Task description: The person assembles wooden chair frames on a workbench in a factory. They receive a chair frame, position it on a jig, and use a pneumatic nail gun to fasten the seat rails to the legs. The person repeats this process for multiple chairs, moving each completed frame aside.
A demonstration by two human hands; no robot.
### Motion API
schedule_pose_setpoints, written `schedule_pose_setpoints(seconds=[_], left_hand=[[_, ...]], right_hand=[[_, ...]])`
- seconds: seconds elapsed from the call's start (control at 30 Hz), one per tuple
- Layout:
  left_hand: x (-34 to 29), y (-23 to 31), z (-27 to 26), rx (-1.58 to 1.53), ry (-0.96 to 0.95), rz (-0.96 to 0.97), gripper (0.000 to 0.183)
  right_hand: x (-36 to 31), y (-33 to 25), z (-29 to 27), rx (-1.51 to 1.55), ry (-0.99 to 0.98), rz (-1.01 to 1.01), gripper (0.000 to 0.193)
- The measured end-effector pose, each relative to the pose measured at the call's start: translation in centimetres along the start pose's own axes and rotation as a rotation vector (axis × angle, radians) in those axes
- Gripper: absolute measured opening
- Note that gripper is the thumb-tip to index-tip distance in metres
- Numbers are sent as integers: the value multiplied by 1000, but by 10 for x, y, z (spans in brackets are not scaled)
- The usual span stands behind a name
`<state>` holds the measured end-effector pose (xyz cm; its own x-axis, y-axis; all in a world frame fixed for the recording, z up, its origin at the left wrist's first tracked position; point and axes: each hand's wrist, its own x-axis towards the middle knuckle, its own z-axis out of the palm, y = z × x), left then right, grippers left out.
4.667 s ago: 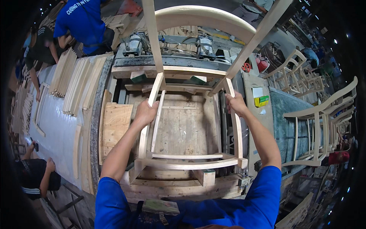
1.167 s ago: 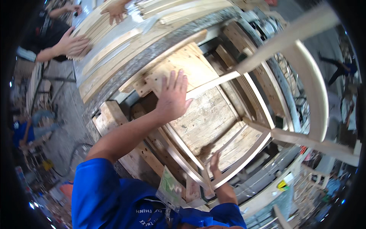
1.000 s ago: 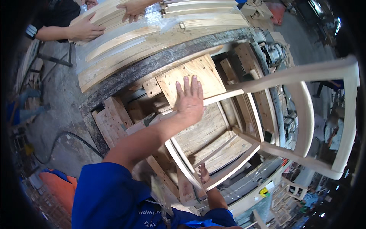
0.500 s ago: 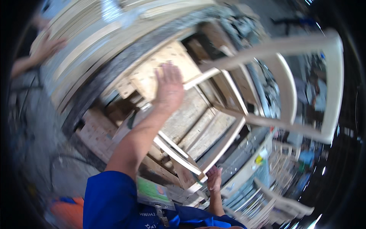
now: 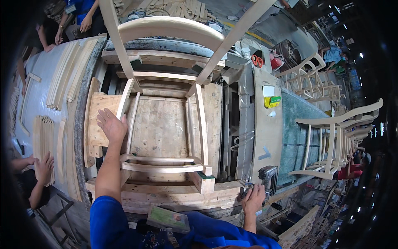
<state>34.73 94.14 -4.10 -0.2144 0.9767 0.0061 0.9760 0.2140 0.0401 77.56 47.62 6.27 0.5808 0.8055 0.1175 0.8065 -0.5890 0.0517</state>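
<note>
One pale chair frame sits in wooden jig, back pointing far side, long axis near-to-far. Left hand: fingers spread over plywood block, gripping nothing; forearm partly hides near-left corner. Right hand, earlier on right rail, now beside nail gun, fingers curled, hold unclear.

At ten o'clock, pale wooden strips lie on a shiny-topped table, a blue-shirted co-worker beyond it. At eight, a dark-clad co-worker touches a strip bundle. A yellow-and-green box sits between two and three; curved chair frames rest on a green-topped table at three.
</note>
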Motion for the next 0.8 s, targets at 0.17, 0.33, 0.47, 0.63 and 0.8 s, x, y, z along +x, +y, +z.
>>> schedule_pose_setpoints(seconds=[0.17,0.33,0.47,0.63,0.8], left_hand=[[-1,-14,15,16,53,28,95],[1,-15,25,54,173,88,95],[-2,-12,17,40,122,60,94],[-1,-11,12,21,87,61,95],[1,-11,15,47,133,82,95]], right_hand=[[21,23,-12,-16,-72,281,28],[19,26,-3,1,-217,366,34],[23,36,5,1,-253,388,43],[25,39,14,51,-119,270,42],[12,46,23,456,-108,741,43]])
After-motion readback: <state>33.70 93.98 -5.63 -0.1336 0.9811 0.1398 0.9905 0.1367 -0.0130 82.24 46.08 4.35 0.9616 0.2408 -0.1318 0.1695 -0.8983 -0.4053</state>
